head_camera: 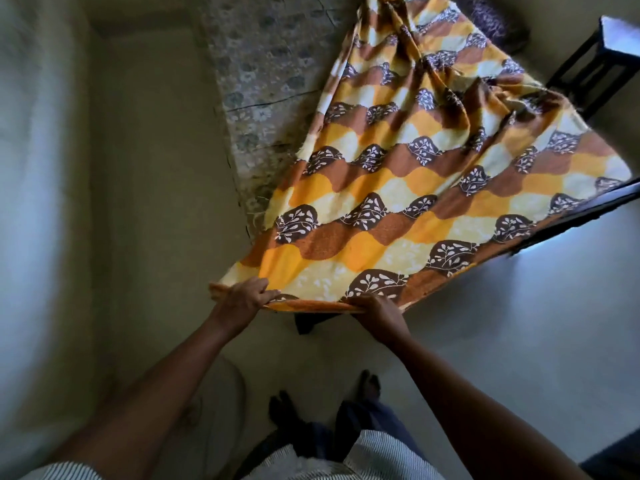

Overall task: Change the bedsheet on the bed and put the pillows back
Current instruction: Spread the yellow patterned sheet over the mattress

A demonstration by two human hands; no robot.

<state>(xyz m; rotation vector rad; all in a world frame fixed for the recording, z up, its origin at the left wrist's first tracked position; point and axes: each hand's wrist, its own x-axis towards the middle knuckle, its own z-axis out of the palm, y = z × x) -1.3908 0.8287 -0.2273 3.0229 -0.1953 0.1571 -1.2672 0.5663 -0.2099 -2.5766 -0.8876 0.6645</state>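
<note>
Pale walls and a pale floor (519,306) surround a narrow bed whose dark frame (568,216) carries a grey floral mattress (263,81). Bedsheet (398,188), printed in orange, yellow and brown scallops, lies diagonally over the mattress: near part spread fairly flat, far part gathered in deep folds, the left strip of the mattress uncovered. Left hand (242,299) and right hand (377,311) both grasp the sheet's near hem at the foot of the bed, fingers curled over the folded edge, a short span of hem taut between them. The cloth appears light, thin and limp, and it creases readily. It should follow a pull, but bunch rather than slide as one piece. The best holds are judged to be the hem and the corners, with the hands set wider apart. A dark patterned shape (491,19) at the far end may be a pillow; blur prevents certainty.
</note>
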